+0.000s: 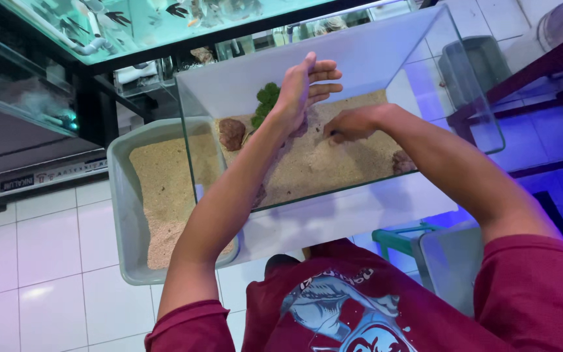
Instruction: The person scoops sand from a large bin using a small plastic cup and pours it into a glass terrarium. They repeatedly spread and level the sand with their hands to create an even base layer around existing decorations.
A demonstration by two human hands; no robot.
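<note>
Right hand (348, 125) is curled down into the sand (320, 163), pinching some; left hand (304, 88) hovers above, flat open, holding nothing.

Both hands (327, 107) inside glass tank (425, 39), on sand (333, 163).

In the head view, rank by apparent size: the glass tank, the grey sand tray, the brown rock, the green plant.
1. Glass tank
2. Grey sand tray, partly hidden behind the tank and the left arm
3. Brown rock and green plant: these look about alike, so I won't rank them.
</note>
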